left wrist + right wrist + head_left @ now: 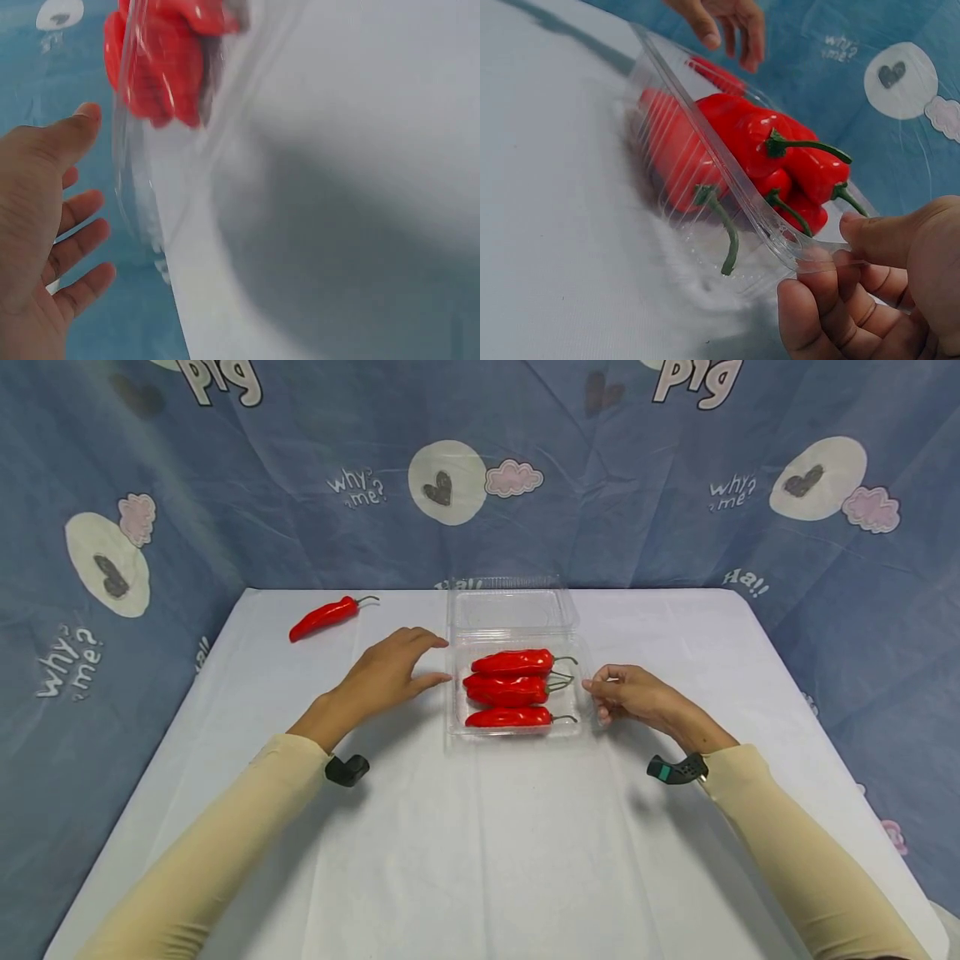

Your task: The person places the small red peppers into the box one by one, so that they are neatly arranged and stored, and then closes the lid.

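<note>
A clear plastic clamshell box (454,710) sits mid-table with its lid (513,610) folded back. Several red chili peppers (508,717) with green stems lie in it, stems toward the right. My right hand (637,696) pinches the box's right rim between thumb and fingers, as the right wrist view shows closely. On the other side, my left hand (387,670) has its thumb and fingers spread just beside the box's left edge, holding nothing. In the left wrist view, a gap shows between that hand's thumb and the box wall.
One more red chili pepper (324,619) lies near the back left of the white-covered table (540,852). A blue printed cloth (300,435) hangs behind the table's far edge and along its sides. Dark straps with small devices (677,769) sit on the wrists.
</note>
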A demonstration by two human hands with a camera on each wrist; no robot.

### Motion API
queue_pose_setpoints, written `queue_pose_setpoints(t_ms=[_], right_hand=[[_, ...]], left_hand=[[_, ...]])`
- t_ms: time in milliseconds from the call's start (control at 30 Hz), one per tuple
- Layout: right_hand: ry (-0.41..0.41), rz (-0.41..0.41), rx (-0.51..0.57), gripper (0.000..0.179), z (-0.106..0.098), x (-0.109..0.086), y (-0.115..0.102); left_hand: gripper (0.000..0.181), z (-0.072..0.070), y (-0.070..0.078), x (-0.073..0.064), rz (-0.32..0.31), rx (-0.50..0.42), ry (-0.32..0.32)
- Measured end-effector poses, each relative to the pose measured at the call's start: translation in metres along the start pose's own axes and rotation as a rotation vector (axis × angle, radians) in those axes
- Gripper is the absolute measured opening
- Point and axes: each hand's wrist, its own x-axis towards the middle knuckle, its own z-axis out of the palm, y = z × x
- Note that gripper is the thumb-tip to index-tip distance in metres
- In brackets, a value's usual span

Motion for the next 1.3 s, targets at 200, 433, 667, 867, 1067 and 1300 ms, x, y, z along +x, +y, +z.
queue_pose_setpoints(t_ms=[200,433,667,867,1067,1300], right_hand=[[-0.005,0.002,-0.006,0.026,-0.002,0.000,0.001],[0.001,0.005,-0.012,0.028,-0.003,0.001,0.001],[-0.004,0.002,0.017,0.025,-0.004,0.001,0.001],[-0.001,0.001,0.007,0.026,-0.004,0.000,0.000],[-0.003,0.013,0.012,0.027,-0.004,0.002,0.002],[-0.006,0.018,0.000,0.029,-0.005,0.002,0.001]], left_hand=[[0.060,-0.006,-0.027,-0.002,-0.052,-0.005,-0.003],[0.062,-0.017,-0.060,-0.002,-0.140,-0.007,-0.003],[0.062,-0.028,-0.092,-0.001,-0.167,-0.022,0.025],[0.061,-0.032,-0.110,0.004,-0.207,-0.001,0.017],[0.062,-0.032,-0.125,0.007,-0.275,0.014,-0.009],[0.070,-0.031,-0.146,0.010,-0.351,0.013,-0.003]])
